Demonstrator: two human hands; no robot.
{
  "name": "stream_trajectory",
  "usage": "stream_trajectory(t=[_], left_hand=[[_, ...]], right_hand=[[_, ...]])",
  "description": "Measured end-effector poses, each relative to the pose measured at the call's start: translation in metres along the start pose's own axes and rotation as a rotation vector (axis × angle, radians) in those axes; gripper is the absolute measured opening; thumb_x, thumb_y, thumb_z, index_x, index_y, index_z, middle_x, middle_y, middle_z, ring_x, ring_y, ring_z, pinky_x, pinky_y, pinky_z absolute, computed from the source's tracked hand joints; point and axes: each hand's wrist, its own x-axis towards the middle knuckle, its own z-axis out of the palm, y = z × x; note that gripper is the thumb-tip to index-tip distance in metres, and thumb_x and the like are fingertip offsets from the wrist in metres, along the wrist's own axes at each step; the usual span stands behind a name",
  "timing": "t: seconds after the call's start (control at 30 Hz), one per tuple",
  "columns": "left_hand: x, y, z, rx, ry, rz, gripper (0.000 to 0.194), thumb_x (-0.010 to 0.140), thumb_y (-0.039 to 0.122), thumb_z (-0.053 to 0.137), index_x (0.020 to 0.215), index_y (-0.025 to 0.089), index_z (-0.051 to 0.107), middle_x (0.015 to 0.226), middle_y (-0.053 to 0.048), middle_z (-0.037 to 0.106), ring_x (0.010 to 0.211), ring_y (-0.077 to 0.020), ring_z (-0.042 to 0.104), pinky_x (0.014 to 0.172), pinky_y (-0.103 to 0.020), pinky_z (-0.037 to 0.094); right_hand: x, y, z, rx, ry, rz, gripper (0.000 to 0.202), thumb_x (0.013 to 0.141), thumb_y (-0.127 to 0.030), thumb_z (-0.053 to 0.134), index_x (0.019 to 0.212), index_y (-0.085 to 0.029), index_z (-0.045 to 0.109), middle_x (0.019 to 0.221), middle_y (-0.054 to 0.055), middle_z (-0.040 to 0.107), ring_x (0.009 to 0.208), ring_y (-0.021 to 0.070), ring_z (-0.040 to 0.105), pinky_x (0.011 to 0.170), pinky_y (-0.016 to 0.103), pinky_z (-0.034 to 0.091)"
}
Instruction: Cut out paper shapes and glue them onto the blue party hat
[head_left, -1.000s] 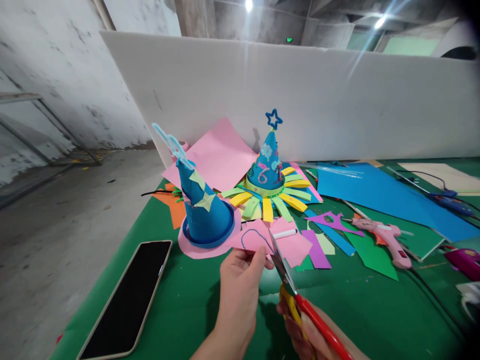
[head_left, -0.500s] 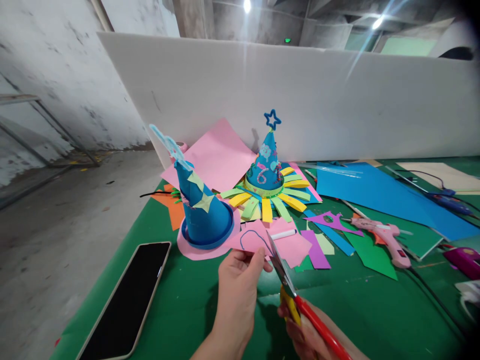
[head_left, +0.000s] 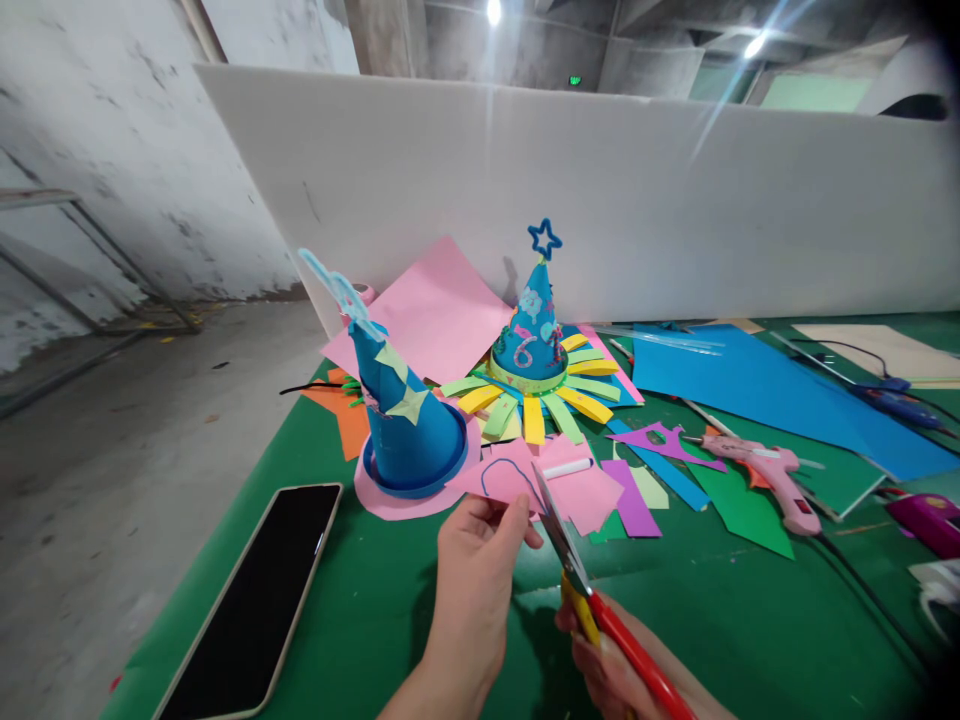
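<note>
Between thumb and fingers, my left hand [head_left: 480,570] pinches a piece of pink paper [head_left: 504,484] with a curved blue line drawn on it. My right hand [head_left: 619,650] grips scissors [head_left: 566,550] with red and yellow handles. Their blades point up and away, at the paper's right edge beside the blue line; the gap between the blades is narrow. Just beyond my left hand, a blue cone hat [head_left: 412,440] with pale green stars stands on a pink base. Past the paper lies a white marker [head_left: 568,468] on pink scraps [head_left: 589,500].
A second blue cone hat [head_left: 532,345] with yellow and green strips stands farther back. A phone [head_left: 251,600] lies on the left. To the right are a pink glue gun [head_left: 765,470], blue sheets [head_left: 772,390] and purple scraps [head_left: 634,500]. A white board [head_left: 600,200] closes the back.
Very little differs. The scissors and my right hand have shifted slightly, and the paper has moved a touch in my left hand.
</note>
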Motion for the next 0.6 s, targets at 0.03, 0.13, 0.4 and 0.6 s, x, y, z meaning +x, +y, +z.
stream_trajectory(t=[0.03, 0.13, 0.4, 0.6], left_hand=[[0.000, 0.000, 0.000, 0.003, 0.001, 0.002, 0.013, 0.063, 0.024, 0.066, 0.061, 0.014, 0.058, 0.049, 0.000, 0.058, 0.054, -0.0130, 0.052, 0.059, -0.023, 0.039], [0.000, 0.000, 0.000, 0.013, 0.004, 0.004, 0.013, 0.063, 0.024, 0.066, 0.060, 0.014, 0.058, 0.048, 0.000, 0.058, 0.054, -0.0130, 0.052, 0.058, -0.023, 0.039], [0.000, 0.000, -0.001, 0.026, -0.006, 0.016, 0.012, 0.066, 0.022, 0.064, 0.060, 0.014, 0.057, 0.049, 0.000, 0.057, 0.056, -0.0128, 0.052, 0.059, -0.023, 0.038], [0.000, -0.001, -0.001, 0.024, -0.019, 0.006, 0.010, 0.067, 0.022, 0.063, 0.064, 0.014, 0.058, 0.049, 0.001, 0.057, 0.054, -0.0118, 0.051, 0.059, -0.022, 0.037]], right_hand=[[0.000, 0.000, 0.000, 0.014, -0.001, 0.019, 0.047, 0.063, -0.059, 0.059, 0.085, -0.019, 0.051, 0.052, -0.008, 0.033, 0.042, 0.0037, 0.032, 0.040, 0.018, 0.027], [-0.001, -0.001, 0.001, 0.075, 0.006, 0.058, 0.044, 0.064, -0.058, 0.059, 0.085, -0.020, 0.052, 0.053, -0.007, 0.035, 0.043, 0.0045, 0.033, 0.042, 0.018, 0.031], [-0.001, -0.012, 0.004, 0.131, -0.102, 0.084, 0.047, 0.057, -0.055, 0.067, 0.081, -0.019, 0.049, 0.049, -0.009, 0.032, 0.037, 0.0027, 0.033, 0.035, 0.015, 0.025], [-0.005, -0.020, 0.005, 0.115, -0.101, 0.099, 0.045, 0.058, -0.055, 0.067, 0.079, -0.020, 0.048, 0.051, -0.008, 0.037, 0.039, 0.0032, 0.035, 0.036, 0.016, 0.026]])
